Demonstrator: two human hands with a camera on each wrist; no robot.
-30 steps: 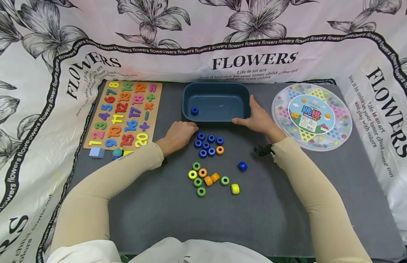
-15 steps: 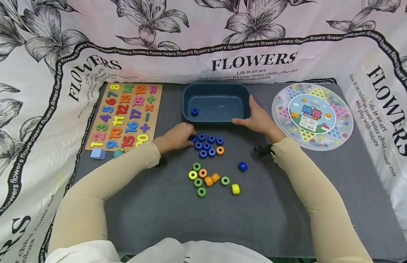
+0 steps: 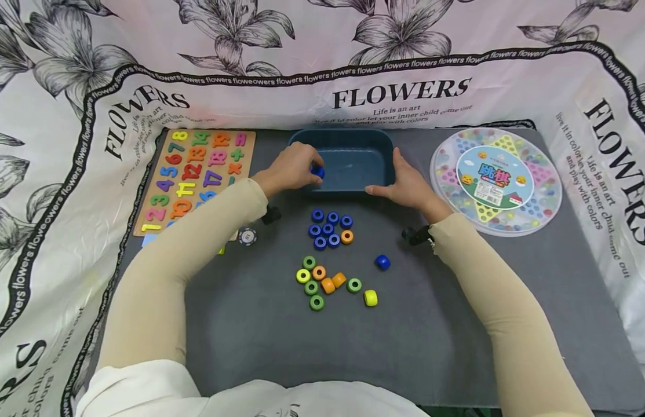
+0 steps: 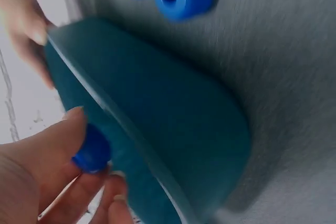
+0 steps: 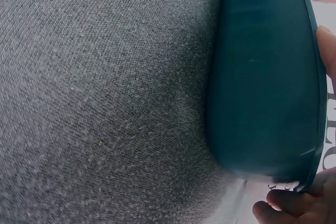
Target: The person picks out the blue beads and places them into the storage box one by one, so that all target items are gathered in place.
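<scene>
Seven blue beads [image 3: 328, 229] sit grouped in front of the dark teal container [image 3: 356, 165] on the worktop [image 3: 405, 353], and a lone blue bead [image 3: 382, 262] lies apart to their right, so filling the container seems, as a judgement, to be at an early stage. One further bead, the held bead [image 4: 93, 150], is pinched between thumb and fingers of the left hand [image 3: 296, 165] over the container's left part, not yet let go. The right hand [image 3: 408, 182] grasps the container's right end, thumb at the near rim and fingers round the outside. Also loose on the worktop are an orange bead [image 3: 346, 237] beside the blue group and, nearer the person, a mixed cluster [image 3: 319, 273] of nine in green, orange and yellow; whether these belong to the work cannot be told. Of the container's inside, the middle and right show bare floor, while the left hand hides the left part, so what may lie there cannot be told. The round lidded case [image 3: 494, 179] to the right has a see-through rim with many small coloured balls showing inside
</scene>
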